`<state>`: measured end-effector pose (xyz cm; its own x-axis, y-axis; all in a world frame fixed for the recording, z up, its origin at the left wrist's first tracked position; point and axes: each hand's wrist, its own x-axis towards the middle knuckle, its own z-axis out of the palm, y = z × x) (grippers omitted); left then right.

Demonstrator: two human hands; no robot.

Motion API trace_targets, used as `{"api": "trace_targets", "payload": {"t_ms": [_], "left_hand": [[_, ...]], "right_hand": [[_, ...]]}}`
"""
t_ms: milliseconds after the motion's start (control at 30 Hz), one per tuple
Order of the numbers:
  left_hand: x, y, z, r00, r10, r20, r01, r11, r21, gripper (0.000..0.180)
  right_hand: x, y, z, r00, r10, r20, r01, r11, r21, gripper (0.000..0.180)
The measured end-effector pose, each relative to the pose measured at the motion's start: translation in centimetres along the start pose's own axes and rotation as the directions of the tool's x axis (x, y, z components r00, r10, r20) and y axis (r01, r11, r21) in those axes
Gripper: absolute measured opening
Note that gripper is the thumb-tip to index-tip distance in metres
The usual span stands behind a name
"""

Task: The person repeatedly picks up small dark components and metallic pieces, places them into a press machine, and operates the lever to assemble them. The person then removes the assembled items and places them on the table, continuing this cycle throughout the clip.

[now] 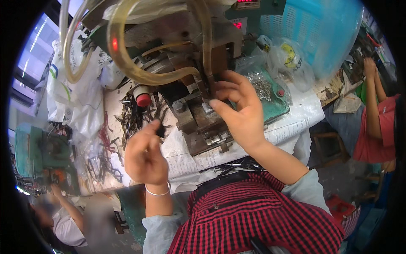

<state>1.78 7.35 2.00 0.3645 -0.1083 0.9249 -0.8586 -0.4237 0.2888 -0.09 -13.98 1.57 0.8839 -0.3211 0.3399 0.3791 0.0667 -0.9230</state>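
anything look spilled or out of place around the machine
The dark strips left of the machine look messy: they lie in a loose tangle near the left hand, whereas the small shiny pieces on its right are mostly heaped.

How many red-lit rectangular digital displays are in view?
2: upper red-lit rectangular display at the picture's top edge; lower red-lit rectangular display below it, slightly left, both above the bare right hand. More may be hidden.

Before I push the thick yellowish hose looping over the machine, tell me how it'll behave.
The hose likely flexes yet springs back, given its smooth arc. It probably won't slide away, as its lower end appears fixed to the machine.
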Motion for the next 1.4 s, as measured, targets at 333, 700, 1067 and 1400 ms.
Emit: {"api": "trace_targets", "payload": {"t_ms": [333, 700, 1067, 1400], "left_hand": [[0.0, 2.9, 6.2, 0.848, 0.419, 0.324, -0.443, 0.897, -0.001, 0.019], [-0.7, 2.9, 6.4, 0.897, 0.323, 0.302, -0.322, 0.945, -0.054, 0.028], [-3.2, 3.5, -6.3, 0.95, -0.212, -0.231, 0.292, 0.864, 0.409, 0.022], [-10.4, -17.5, -9.1, 0.843, -0.39, 0.371, -0.026, 0.658, 0.753, 0.016]], "right_hand": [[3.6, 3.9, -9.6, 0.989, -0.104, -0.105, 0.041, 0.877, -0.48, 0.05], [0.2, 8.1, -12.6, 0.989, -0.149, -0.024, 0.03, 0.35, -0.936, 0.014], [-0.4, 8.0, -12.6, 0.977, -0.033, -0.212, -0.147, 0.613, -0.776, 0.013], [-0.4, 7.4, -12.8, 0.984, -0.1, -0.151, -0.053, 0.64, -0.767, 0.016]]}}
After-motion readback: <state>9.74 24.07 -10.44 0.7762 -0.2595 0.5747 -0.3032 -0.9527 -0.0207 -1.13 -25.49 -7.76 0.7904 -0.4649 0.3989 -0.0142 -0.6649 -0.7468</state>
